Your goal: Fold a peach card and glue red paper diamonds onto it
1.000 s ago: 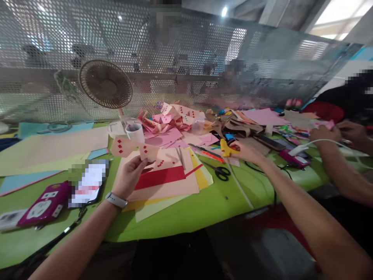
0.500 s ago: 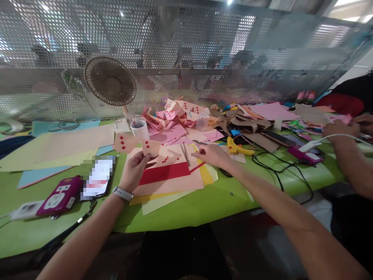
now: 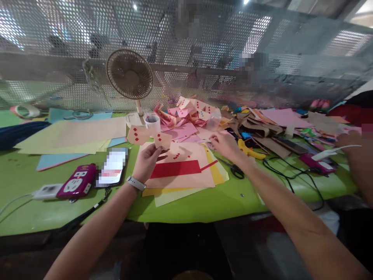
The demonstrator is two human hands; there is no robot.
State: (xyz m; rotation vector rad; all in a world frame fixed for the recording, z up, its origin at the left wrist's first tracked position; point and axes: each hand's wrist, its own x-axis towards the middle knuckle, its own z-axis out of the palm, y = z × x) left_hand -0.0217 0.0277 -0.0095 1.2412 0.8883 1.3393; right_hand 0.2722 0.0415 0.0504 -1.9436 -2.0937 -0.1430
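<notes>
My left hand (image 3: 148, 160) is closed on a folded cream paper card (image 3: 162, 140) with red diamonds, held up above the sheets. My right hand (image 3: 224, 144) reaches over the far right edge of the sheets, fingers pinched together; what they hold, if anything, is too small to make out. Beneath both hands lies a cream sheet (image 3: 189, 183) on yellow paper. On it are a wide red paper strip (image 3: 177, 169), a thin red strip (image 3: 209, 165) and several small red diamonds (image 3: 176, 156). Scissors (image 3: 237, 172) with black handles lie beneath my right forearm.
A fan (image 3: 129, 74) and a white cup (image 3: 153, 123) stand behind the sheets. Paper scraps (image 3: 186, 112) are heaped at the back. To the left lie a phone (image 3: 113, 166) and a purple device (image 3: 77, 182); a yellow glue gun (image 3: 250, 149) and black cable (image 3: 288, 165) lie right. A person's arm (image 3: 352, 167) is at far right.
The view has swung left, so things sit further right. My right hand has moved away from me, toward the paper heap, and the scissors show more. My left hand still holds the card.
</notes>
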